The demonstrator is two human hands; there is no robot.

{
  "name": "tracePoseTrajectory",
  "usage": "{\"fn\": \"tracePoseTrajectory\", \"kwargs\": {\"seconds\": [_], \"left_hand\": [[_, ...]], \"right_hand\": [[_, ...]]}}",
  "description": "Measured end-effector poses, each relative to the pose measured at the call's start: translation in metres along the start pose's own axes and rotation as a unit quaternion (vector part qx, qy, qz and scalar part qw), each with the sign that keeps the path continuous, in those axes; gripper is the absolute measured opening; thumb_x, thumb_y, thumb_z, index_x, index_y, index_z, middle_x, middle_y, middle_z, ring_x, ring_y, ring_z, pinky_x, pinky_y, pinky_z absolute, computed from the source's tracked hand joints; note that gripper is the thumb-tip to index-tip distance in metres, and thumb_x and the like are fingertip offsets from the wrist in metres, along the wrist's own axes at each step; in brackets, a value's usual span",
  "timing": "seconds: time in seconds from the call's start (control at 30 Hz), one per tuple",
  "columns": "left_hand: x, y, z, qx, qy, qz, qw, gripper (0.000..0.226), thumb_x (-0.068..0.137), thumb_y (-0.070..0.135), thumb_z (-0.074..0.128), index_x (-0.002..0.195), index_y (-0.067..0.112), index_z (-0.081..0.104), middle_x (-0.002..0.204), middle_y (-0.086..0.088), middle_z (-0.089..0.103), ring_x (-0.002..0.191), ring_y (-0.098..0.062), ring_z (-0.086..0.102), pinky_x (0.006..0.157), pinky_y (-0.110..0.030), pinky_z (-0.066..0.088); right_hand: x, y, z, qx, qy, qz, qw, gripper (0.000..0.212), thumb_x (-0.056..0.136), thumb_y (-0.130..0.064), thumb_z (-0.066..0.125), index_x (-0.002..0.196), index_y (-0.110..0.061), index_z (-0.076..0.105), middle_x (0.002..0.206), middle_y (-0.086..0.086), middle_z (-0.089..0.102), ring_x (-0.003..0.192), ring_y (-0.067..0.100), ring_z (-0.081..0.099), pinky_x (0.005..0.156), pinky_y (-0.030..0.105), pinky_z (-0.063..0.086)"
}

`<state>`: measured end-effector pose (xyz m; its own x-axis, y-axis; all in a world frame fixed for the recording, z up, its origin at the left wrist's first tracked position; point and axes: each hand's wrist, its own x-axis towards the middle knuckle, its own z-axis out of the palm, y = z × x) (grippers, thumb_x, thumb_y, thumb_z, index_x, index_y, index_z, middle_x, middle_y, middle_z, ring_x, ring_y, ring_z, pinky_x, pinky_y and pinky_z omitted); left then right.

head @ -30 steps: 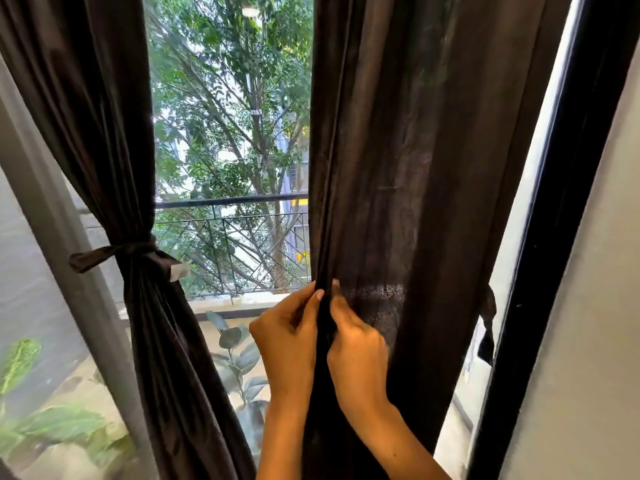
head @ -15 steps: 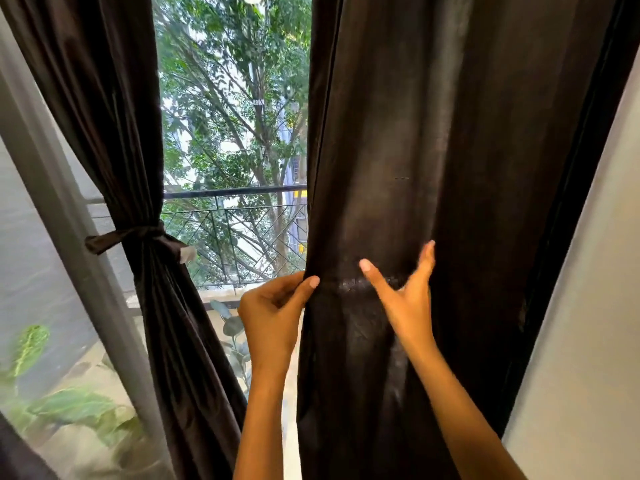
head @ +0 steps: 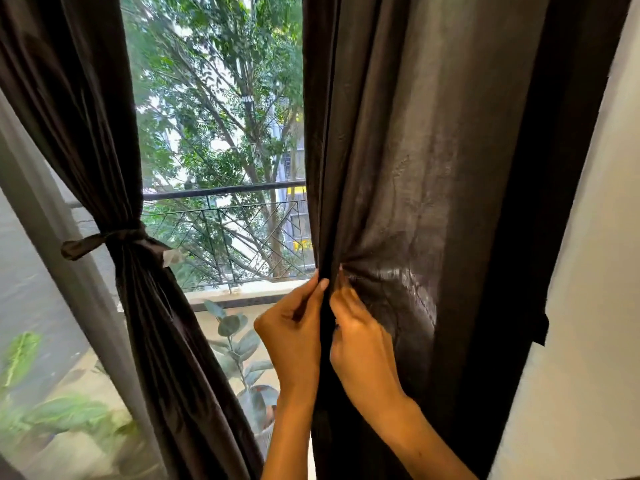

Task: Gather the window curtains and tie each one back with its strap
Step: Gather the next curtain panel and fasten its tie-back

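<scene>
Hands of mine meet at the inner edge of the right curtain: my left hand and my right hand both pinch its dark folds with closed fingers. At the left side, the left curtain hangs gathered, its strap tied around it.

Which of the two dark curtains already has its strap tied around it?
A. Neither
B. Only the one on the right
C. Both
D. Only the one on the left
D: the left curtain is cinched by a knotted strap, while the right curtain hangs untied, its inner edge pinched between the left hand and the right hand.
</scene>
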<state>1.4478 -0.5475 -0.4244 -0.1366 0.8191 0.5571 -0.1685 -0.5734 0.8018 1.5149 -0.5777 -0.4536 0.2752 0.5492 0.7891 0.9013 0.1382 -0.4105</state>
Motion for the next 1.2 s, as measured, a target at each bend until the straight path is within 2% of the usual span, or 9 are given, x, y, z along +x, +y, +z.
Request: {"fn": "tracePoseTrajectory", "kwargs": {"seconds": [0.2, 0.3, 0.37, 0.43, 0.53, 0.6, 0.77, 1.13, 1.2], "left_hand": [[0.004, 0.004, -0.006, 0.012, -0.045, -0.016, 0.999, 0.020, 0.071, 0.005, 0.078, 0.088, 0.015, 0.075, 0.079, 0.017, 0.073, 0.071, 0.007, 0.064, 0.070, -0.013, 0.050], [0.010, 0.002, -0.009, 0.015, -0.017, -0.024, 0.999, 0.020, 0.073, 0.008, 0.078, 0.074, 0.028, 0.073, 0.069, 0.015, 0.072, 0.065, 0.002, 0.064, 0.071, -0.022, 0.054], [0.015, 0.003, -0.010, 0.007, -0.003, -0.040, 0.999, 0.023, 0.072, 0.007, 0.079, 0.070, 0.028, 0.072, 0.063, 0.015, 0.071, 0.062, 0.001, 0.064, 0.067, -0.019, 0.053], [0.019, 0.003, -0.011, 0.002, -0.004, -0.048, 0.999, 0.021, 0.072, 0.005, 0.079, 0.071, 0.025, 0.072, 0.062, 0.015, 0.070, 0.059, 0.002, 0.063, 0.064, -0.015, 0.052], [0.020, 0.000, -0.011, 0.017, -0.004, -0.044, 0.999, 0.021, 0.071, 0.004, 0.079, 0.073, 0.024, 0.072, 0.063, 0.015, 0.070, 0.059, 0.005, 0.063, 0.064, -0.012, 0.050], [0.018, -0.002, -0.009, 0.023, -0.003, -0.035, 0.999, 0.020, 0.072, 0.004, 0.079, 0.076, 0.023, 0.073, 0.065, 0.011, 0.072, 0.060, 0.004, 0.063, 0.065, -0.012, 0.050], [0.006, 0.000, -0.002, 0.010, -0.009, -0.019, 1.000, 0.026, 0.075, 0.000, 0.075, 0.078, 0.025, 0.074, 0.071, 0.015, 0.073, 0.065, 0.003, 0.065, 0.065, -0.011, 0.049], [0.010, 0.005, -0.005, -0.002, -0.046, -0.026, 0.999, 0.021, 0.071, 0.010, 0.079, 0.074, 0.029, 0.073, 0.069, 0.011, 0.073, 0.066, -0.002, 0.068, 0.067, -0.020, 0.053], [0.014, 0.000, -0.005, 0.009, -0.026, -0.027, 0.999, 0.024, 0.073, 0.011, 0.079, 0.072, 0.033, 0.071, 0.066, 0.011, 0.072, 0.064, -0.004, 0.067, 0.067, -0.027, 0.054]], "right_hand": [[0.008, 0.014, -0.013, 0.152, -0.148, 0.009, 0.977, 0.062, 0.086, -0.040, 0.033, 0.140, -0.013, 0.045, 0.154, -0.007, 0.019, 0.143, 0.002, 0.008, 0.119, 0.023, 0.011], [0.018, 0.027, -0.019, 0.156, 0.010, 0.066, 0.985, 0.055, 0.091, -0.045, 0.048, 0.139, -0.018, 0.047, 0.159, 0.001, 0.004, 0.147, 0.012, -0.001, 0.118, 0.025, 0.005], [0.024, 0.036, -0.022, 0.150, 0.113, 0.166, 0.968, 0.087, 0.080, -0.050, 0.068, 0.150, -0.020, 0.024, 0.160, 0.002, 0.000, 0.147, 0.012, -0.002, 0.119, 0.030, 0.007], [0.034, 0.046, -0.025, 0.255, 0.107, 0.252, 0.927, 0.111, 0.065, -0.044, 0.078, 0.151, -0.023, 0.011, 0.159, 0.004, 0.016, 0.145, 0.010, 0.018, 0.117, 0.031, 0.020], [0.037, 0.041, -0.026, 0.411, 0.087, 0.254, 0.871, 0.083, 0.070, -0.005, 0.079, 0.141, -0.022, 0.039, 0.120, 0.009, 0.061, 0.105, 0.003, 0.061, 0.095, 0.020, 0.047], [0.024, 0.033, -0.022, 0.371, 0.105, 0.199, 0.901, 0.060, 0.078, 0.008, 0.070, 0.127, -0.023, 0.056, 0.100, -0.006, 0.067, 0.088, -0.003, 0.066, 0.083, 0.014, 0.050], [0.001, 0.009, -0.013, 0.174, 0.178, 0.027, 0.968, 0.040, 0.077, 0.003, 0.067, 0.112, -0.014, 0.069, 0.111, -0.009, 0.069, 0.101, -0.005, 0.064, 0.090, 0.011, 0.046], [0.004, 0.015, -0.022, 0.306, 0.003, 0.043, 0.951, 0.032, 0.078, -0.006, 0.059, 0.105, -0.018, 0.072, 0.119, -0.024, 0.063, 0.114, 0.001, 0.058, 0.099, 0.021, 0.045], [0.009, 0.028, -0.025, 0.235, 0.062, 0.064, 0.968, 0.037, 0.081, -0.017, 0.069, 0.118, -0.021, 0.066, 0.132, -0.011, 0.056, 0.126, 0.007, 0.047, 0.107, 0.029, 0.039]]}}
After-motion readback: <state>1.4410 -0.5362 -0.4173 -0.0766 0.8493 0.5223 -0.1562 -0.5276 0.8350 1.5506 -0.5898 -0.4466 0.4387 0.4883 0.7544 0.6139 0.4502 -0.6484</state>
